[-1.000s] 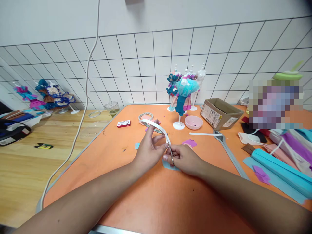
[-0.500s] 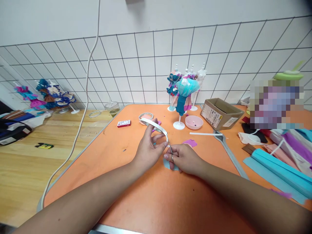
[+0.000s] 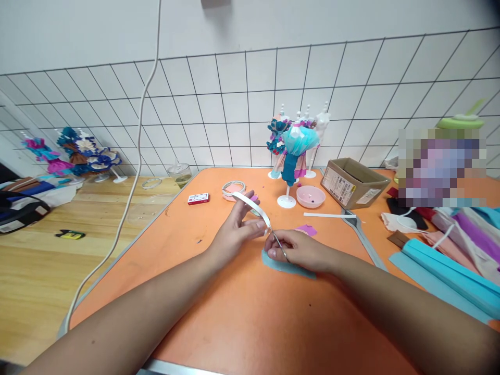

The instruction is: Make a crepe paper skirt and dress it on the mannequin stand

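My left hand [image 3: 234, 230] is closed on a curved white strip [image 3: 252, 202], which arches over the fingers and drops towards my right hand. My right hand [image 3: 299, 251] grips slim silver scissors [image 3: 278, 242], their tips at the strip's lower end. The scissors' handles are partly hidden by the fingers. Under my right hand a light-blue piece of crepe paper [image 3: 287, 267] lies flat on the orange table [image 3: 250, 317]. Just behind that hand is a purple scrap [image 3: 307, 229].
A dress form in teal [image 3: 291, 156] stands behind my hands, beside a pink bowl [image 3: 311, 197] and a cardboard box [image 3: 353, 182]. Another white strip [image 3: 330, 215] lies at right. A red-and-white small box [image 3: 199, 198] and a tape roll [image 3: 233, 186] sit at left. Blue paper [image 3: 449, 268] covers the right side.
My left thumb has shifted up and the strip has moved slightly right. My right hand has moved a little right, exposing more of the scissors and the light-blue paper.
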Demonstrator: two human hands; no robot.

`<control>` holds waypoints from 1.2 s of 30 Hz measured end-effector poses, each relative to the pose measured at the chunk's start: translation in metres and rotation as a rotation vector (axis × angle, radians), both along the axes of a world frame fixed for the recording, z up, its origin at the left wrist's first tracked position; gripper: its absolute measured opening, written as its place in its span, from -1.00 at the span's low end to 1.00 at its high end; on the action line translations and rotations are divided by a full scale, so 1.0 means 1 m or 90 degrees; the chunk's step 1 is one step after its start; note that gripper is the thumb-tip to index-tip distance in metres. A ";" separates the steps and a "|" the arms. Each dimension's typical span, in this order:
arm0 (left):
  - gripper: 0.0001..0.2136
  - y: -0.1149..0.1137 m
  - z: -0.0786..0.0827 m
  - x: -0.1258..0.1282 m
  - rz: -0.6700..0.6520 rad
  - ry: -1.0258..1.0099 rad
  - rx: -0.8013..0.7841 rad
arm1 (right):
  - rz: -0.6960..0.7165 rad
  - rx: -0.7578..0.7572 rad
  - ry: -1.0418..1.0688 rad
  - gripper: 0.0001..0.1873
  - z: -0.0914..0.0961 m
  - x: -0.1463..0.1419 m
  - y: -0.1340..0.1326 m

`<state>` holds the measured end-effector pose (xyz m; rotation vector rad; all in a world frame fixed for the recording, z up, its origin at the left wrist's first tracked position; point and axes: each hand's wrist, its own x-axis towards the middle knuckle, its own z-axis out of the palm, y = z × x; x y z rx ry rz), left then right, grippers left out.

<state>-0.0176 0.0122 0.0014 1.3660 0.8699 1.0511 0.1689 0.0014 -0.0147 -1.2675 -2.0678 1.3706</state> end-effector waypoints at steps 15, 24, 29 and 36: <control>-0.38 -0.003 -0.001 0.006 0.198 0.134 0.141 | 0.003 -0.140 -0.044 -0.67 -0.002 -0.008 -0.011; -0.29 0.011 0.005 -0.007 0.144 -0.042 0.062 | -0.321 0.014 0.185 -0.74 -0.003 -0.009 0.002; -0.25 0.003 0.000 0.002 0.045 -0.003 0.007 | -0.334 0.029 0.321 -0.69 -0.008 -0.005 0.006; -0.27 -0.005 -0.002 0.008 0.036 0.013 -0.006 | -0.283 0.028 0.307 -0.66 -0.006 -0.010 0.002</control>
